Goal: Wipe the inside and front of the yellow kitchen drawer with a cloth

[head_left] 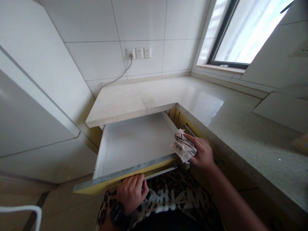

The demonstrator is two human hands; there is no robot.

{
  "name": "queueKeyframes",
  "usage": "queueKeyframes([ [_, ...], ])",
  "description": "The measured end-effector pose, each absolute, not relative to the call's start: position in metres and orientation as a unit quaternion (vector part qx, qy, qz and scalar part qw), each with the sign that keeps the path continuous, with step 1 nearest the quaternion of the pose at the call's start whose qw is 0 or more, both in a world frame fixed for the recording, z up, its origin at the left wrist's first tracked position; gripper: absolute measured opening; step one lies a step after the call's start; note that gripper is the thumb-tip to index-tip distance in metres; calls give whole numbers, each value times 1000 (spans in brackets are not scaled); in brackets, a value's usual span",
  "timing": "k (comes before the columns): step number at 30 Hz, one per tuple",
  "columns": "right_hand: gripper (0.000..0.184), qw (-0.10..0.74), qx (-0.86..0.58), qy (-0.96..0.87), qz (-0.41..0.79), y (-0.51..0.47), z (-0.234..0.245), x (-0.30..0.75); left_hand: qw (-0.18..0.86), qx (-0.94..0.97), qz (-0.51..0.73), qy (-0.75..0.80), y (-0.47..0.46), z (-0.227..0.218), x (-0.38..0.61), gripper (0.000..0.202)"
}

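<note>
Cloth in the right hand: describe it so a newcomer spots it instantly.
Below the pale countertop, find the open drawer. At its near right corner, the right hand grips the cloth. It is crumpled and off-white with dark markings, unlike the drawer's plain white interior.

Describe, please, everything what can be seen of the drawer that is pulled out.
The drawer is pulled out from under the pale countertop, its rear part hidden beneath it. The smooth bottom and side walls look white; the yellow front panel has a greyish top edge and a metal-looking bar handle. The left hand grips the handle's left part. At the panel's right end, the right hand holds a crumpled cloth, apparently against it.
</note>
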State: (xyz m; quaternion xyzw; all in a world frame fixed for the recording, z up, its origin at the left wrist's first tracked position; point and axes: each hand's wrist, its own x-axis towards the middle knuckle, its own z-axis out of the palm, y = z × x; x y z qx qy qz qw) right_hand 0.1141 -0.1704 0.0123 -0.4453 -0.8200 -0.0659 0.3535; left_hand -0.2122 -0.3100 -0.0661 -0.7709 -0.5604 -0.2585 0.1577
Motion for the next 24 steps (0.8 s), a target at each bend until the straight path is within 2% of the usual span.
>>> queueKeyframes([
  [24, 67, 353, -448, -819, -66, -170, 12, 114, 165, -770, -260, -559, -308, -66, -212, 13],
])
